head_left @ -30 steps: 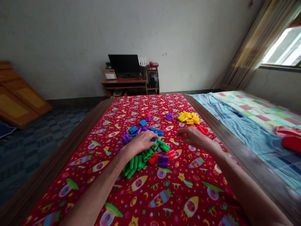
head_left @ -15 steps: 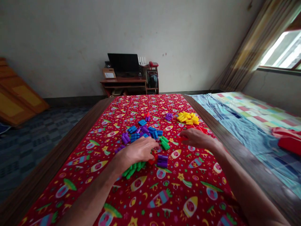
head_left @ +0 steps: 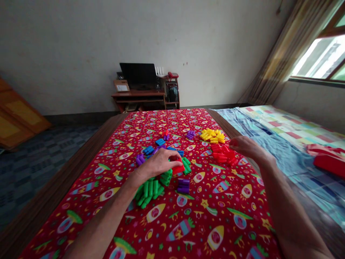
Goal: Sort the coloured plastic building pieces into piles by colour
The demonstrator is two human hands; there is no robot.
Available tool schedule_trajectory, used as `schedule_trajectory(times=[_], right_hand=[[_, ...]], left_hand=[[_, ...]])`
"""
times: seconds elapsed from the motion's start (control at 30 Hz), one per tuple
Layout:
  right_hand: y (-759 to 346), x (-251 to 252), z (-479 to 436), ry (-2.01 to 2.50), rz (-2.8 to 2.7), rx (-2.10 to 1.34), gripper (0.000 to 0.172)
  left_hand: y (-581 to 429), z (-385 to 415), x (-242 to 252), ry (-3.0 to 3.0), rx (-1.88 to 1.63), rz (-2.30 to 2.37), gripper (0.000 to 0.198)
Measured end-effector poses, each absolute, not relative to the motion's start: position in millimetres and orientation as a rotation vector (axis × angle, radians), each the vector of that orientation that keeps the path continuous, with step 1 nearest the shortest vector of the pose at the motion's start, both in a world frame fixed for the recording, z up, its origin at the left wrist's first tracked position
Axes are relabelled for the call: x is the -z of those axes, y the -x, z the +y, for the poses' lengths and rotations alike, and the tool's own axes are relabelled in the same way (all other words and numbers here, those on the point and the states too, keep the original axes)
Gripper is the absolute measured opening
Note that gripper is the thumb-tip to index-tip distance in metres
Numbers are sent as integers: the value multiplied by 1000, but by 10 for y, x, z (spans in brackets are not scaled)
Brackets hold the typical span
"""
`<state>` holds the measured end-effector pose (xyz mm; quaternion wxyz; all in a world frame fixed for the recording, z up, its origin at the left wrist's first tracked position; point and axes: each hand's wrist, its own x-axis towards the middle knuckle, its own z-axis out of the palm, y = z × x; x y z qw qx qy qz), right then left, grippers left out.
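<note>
My left hand (head_left: pixel 163 162) pinches a red piece (head_left: pixel 178 167) above the middle of the cloth, with green pieces (head_left: pixel 148 190) in a pile below the wrist. Just right of that red piece lie more green pieces (head_left: pixel 186 165), and a purple piece (head_left: pixel 183 186) sits nearer me. My right hand (head_left: pixel 246 147) hovers at the right edge of a red pile (head_left: pixel 223 154); its fingers are bunched, and whether anything is between them is too small to tell. Behind the red pile is a yellow pile (head_left: pixel 212 135). Blue pieces (head_left: pixel 160 142) and purple pieces (head_left: pixel 140 159) lie beyond my left hand.
A red patterned cloth (head_left: pixel 188 230) covers the wooden table (head_left: pixel 107 129). More purple pieces (head_left: pixel 191 135) lie farther back. To the right is a bed (head_left: pixel 269 126) with a red item (head_left: pixel 329 163). A desk (head_left: pixel 138 93) with a monitor (head_left: pixel 138 76) stands by the wall.
My right hand has moved right, off the red pile, which now shows more. The fingers of my left hand have closed on a red piece, lifted slightly, uncovering more of the green pile.
</note>
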<state>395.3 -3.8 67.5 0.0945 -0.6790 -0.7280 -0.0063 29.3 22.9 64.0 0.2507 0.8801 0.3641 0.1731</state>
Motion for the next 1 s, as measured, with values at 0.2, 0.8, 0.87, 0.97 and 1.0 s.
schedule_trajectory(times=[0.2, 0.8, 0.87, 0.97, 1.0], right_hand=[[-2847, -668, -246, 1310, -2273, -401, 35], [-3898, -454, 121, 2060, -2101, -85, 33], [-3954, -413, 118, 2094, -2049, 26, 35], [-3930, -445, 74, 2032, -2006, 154, 38], [-3882, -483, 62, 1988, -1996, 169, 38]], left_hand=[[-478, 200, -497, -2188, -853, 1043, 33], [35, 731, -323, -2511, -840, 1446, 27], [161, 843, -252, -2501, -809, 1527, 28], [364, 992, -138, -2447, -822, 1616, 28], [434, 1037, -95, -2414, -839, 1640, 29]])
